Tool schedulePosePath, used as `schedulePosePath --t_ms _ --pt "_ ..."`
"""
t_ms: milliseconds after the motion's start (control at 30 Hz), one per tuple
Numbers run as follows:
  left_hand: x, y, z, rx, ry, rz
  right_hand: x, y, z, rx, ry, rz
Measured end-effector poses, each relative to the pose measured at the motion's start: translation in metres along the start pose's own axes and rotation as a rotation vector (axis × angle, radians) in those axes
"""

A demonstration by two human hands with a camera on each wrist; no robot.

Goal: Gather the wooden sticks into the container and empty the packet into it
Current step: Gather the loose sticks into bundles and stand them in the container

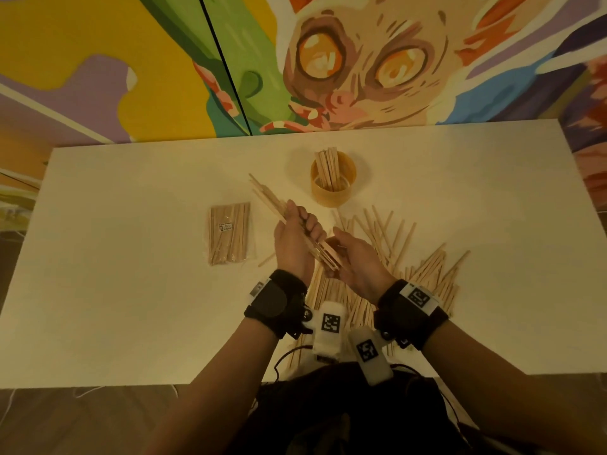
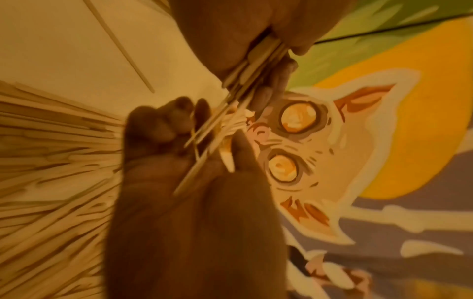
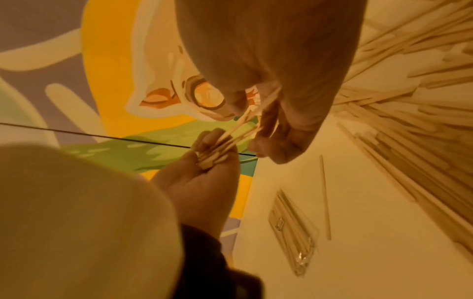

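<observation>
My left hand (image 1: 295, 238) grips a bundle of wooden sticks (image 1: 266, 196) around its middle, above the table; the bundle slants up to the left. My right hand (image 1: 349, 256) holds the bundle's near end. In the right wrist view the right hand's fingers (image 3: 271, 129) pinch the stick ends (image 3: 230, 141) against the left hand (image 3: 202, 182). The round tan container (image 1: 332, 192) stands upright behind the hands with several sticks in it. The sealed clear packet of sticks (image 1: 230, 236) lies flat to the left. A large pile of loose sticks (image 1: 414, 257) lies under and right of my hands.
The white table (image 1: 131, 290) has bare room at left and far right. One stray stick (image 3: 325, 198) lies between the packet (image 3: 291, 232) and the pile (image 3: 409, 105). A painted wall (image 1: 361, 60) stands just behind the table's far edge.
</observation>
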State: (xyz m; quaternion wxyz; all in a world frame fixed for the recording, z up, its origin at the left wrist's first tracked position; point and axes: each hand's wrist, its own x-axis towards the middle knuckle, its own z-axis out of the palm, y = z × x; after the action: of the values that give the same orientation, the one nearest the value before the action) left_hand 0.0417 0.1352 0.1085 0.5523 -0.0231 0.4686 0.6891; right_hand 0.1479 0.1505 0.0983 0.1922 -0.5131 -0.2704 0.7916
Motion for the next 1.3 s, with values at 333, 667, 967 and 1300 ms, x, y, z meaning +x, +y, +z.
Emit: schedulePosePath --t_ms 333,667,967,1300 --pt "-0.010 -0.017 -0.022 0.470 -0.230 -0.116 0.005 -0.004 -0.023 -0.274 -0.032 -0.092" --pt "-0.020 -0.018 -0.047 1.356 -0.554 -0.037 0.001 -0.029 -0.031 -0.717 -0.110 -0.341" --pt "-0.010 -0.016 -0.046 1.464 -0.524 0.106 0.000 -0.016 -0.028 -0.663 -0.135 -0.292" --pt "-0.005 -0.008 -0.051 1.510 -0.522 0.139 0.003 -0.009 -0.034 -0.493 -0.139 -0.189"
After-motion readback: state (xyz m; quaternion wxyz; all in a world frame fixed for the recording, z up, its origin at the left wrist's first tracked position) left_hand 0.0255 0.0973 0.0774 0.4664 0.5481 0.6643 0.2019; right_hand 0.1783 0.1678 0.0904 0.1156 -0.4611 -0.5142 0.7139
